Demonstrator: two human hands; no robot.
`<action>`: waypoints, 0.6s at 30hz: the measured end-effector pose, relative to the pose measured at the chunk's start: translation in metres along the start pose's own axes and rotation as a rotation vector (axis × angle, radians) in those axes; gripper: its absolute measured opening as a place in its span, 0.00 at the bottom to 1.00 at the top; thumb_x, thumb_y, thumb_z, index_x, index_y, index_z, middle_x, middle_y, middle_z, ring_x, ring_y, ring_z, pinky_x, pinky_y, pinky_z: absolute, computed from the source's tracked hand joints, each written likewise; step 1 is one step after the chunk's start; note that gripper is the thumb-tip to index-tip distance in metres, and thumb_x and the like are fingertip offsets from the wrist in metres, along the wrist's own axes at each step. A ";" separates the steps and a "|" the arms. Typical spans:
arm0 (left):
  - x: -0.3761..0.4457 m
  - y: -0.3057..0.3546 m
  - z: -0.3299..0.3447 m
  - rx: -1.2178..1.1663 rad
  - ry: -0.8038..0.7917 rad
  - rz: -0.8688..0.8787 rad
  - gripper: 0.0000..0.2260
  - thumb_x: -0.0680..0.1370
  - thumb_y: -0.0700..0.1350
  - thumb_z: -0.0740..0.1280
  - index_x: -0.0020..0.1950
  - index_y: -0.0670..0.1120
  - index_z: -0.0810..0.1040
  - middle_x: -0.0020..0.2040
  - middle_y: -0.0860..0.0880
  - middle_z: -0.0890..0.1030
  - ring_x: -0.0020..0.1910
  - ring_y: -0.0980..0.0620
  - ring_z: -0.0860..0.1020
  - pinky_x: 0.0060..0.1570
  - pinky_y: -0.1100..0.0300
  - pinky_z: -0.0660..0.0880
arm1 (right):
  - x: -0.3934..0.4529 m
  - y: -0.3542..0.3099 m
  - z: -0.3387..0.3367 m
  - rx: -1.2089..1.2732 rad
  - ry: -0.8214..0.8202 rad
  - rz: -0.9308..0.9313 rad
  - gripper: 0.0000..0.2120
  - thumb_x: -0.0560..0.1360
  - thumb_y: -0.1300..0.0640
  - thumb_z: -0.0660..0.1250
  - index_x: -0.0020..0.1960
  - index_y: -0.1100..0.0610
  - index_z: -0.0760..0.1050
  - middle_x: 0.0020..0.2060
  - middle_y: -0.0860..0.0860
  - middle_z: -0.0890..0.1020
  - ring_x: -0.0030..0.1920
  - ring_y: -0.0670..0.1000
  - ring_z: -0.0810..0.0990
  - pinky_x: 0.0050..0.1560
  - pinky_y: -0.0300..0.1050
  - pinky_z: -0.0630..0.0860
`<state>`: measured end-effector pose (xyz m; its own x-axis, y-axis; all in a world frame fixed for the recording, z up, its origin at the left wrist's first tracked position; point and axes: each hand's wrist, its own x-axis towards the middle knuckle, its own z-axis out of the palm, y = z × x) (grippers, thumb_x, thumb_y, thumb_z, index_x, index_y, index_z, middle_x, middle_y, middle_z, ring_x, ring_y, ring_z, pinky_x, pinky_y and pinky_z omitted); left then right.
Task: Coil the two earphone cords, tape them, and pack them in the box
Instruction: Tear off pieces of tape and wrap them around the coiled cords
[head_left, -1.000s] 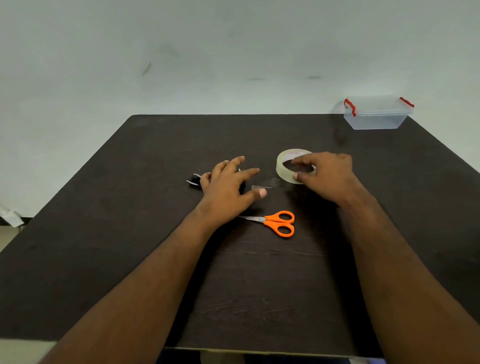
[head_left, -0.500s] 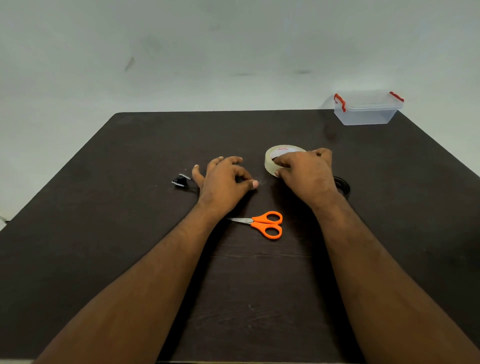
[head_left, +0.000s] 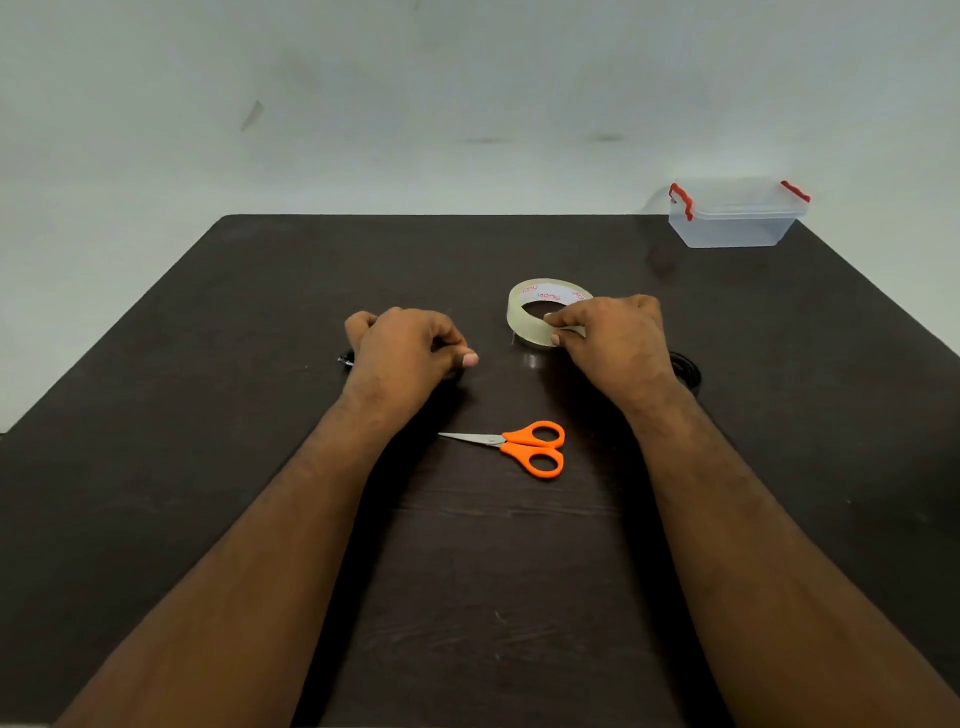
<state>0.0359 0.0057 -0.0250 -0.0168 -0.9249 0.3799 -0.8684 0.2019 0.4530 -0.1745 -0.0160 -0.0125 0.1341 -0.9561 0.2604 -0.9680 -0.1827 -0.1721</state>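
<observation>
Pinching at the roll: my right hand (head_left: 618, 343) has thumb and forefinger closed on the near rim of the tape roll (head_left: 545, 310), which lies flat on the worktop (head_left: 260, 467) with its hole facing up.
Left grip: my left hand (head_left: 402, 353) is curled over the first earphone coil (head_left: 345, 358); only a small black bit shows at its left edge, so I judge I am holding the bundle down, though how the fingers sit on it is hidden.
Key relation: the tape roll lies to the right of the left-hand coil and a little farther from me, with bare worktop between thumb tip and roll. Any strip I draw must travel leftward across that gap to reach the bundle.
Tape end: too clear to make out; I cannot tell whether a free end is lifted.
Second coil: a dark looped cord (head_left: 685, 369) lies just right of my right wrist, nearer that hand than the left.
Scissors (head_left: 524, 447): flat on the worktop between my forearms, blades pointing left, orange handles to the right, so the right hand is nearer the handles.
Box (head_left: 735, 215): far right corner, lid on, red clips; well apart from both coils, on my right hand's side.
Stage, as I judge it: taping not yet done on the coil under my left hand; packing untouched.
</observation>
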 end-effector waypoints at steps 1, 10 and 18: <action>0.000 -0.002 -0.001 -0.009 -0.010 0.000 0.06 0.72 0.55 0.72 0.41 0.54 0.83 0.42 0.57 0.83 0.52 0.61 0.72 0.51 0.58 0.54 | 0.001 0.000 0.001 0.003 -0.005 0.001 0.14 0.78 0.50 0.64 0.64 0.44 0.76 0.62 0.47 0.79 0.64 0.52 0.72 0.65 0.48 0.59; 0.000 -0.015 0.002 -0.006 -0.029 0.016 0.06 0.73 0.56 0.71 0.46 0.57 0.84 0.43 0.59 0.83 0.56 0.60 0.68 0.50 0.58 0.54 | -0.011 -0.009 -0.010 0.137 -0.010 -0.202 0.12 0.70 0.50 0.74 0.53 0.49 0.80 0.54 0.48 0.78 0.56 0.52 0.75 0.56 0.51 0.73; -0.001 -0.019 0.004 0.035 0.009 0.058 0.08 0.73 0.59 0.69 0.44 0.57 0.84 0.41 0.59 0.83 0.53 0.60 0.71 0.50 0.56 0.55 | -0.048 -0.028 -0.035 0.125 -0.584 -0.248 0.07 0.67 0.51 0.77 0.37 0.53 0.80 0.38 0.46 0.82 0.41 0.47 0.79 0.38 0.40 0.73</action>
<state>0.0500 0.0012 -0.0369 -0.0633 -0.9091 0.4118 -0.8829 0.2434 0.4016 -0.1612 0.0435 0.0130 0.4781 -0.8429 -0.2468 -0.8661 -0.4059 -0.2917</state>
